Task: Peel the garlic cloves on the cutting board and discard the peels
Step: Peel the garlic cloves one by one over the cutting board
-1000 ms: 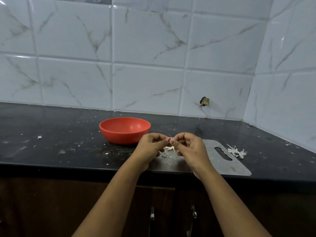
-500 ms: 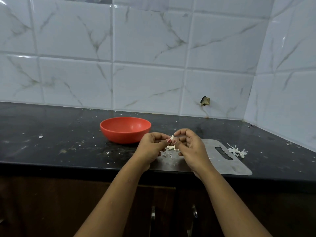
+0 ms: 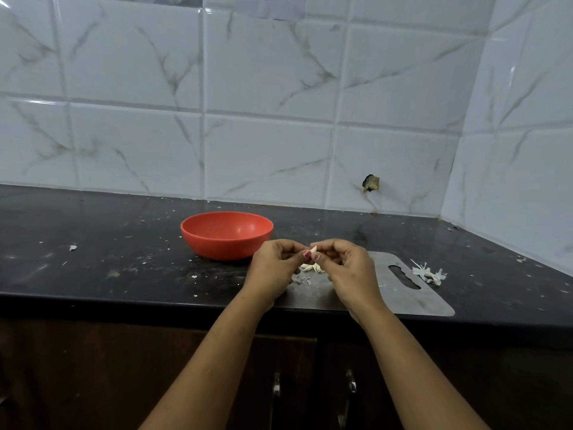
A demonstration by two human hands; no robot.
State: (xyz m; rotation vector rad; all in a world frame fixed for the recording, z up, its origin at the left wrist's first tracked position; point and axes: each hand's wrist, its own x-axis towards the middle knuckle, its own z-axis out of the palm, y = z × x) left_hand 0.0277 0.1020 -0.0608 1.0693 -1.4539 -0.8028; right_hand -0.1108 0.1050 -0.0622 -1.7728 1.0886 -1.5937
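The hands have hardly moved over the last second, staying fingertip to fingertip, but the pale tip of the garlic clove now shows more plainly between them.

Far out to the left of the left hand a small white scrap lies on the dark, speckled counter. Just beyond the left hand and a little to its left sits an orange bowl; nothing can be made out inside it.

The left hand has its fingers curled and pinches the clove with thumb and forefinger. The clove is held in the air at the fingertips of both hands, above the near end of the cutting board. Directly under the fingertips a few curled peels lie on the board, with finer shreds just nearer.

The right hand is curled too and pinches the same clove from the other side. Past the right hand, beyond the board's handle slot, a heap of peels lies on the counter.
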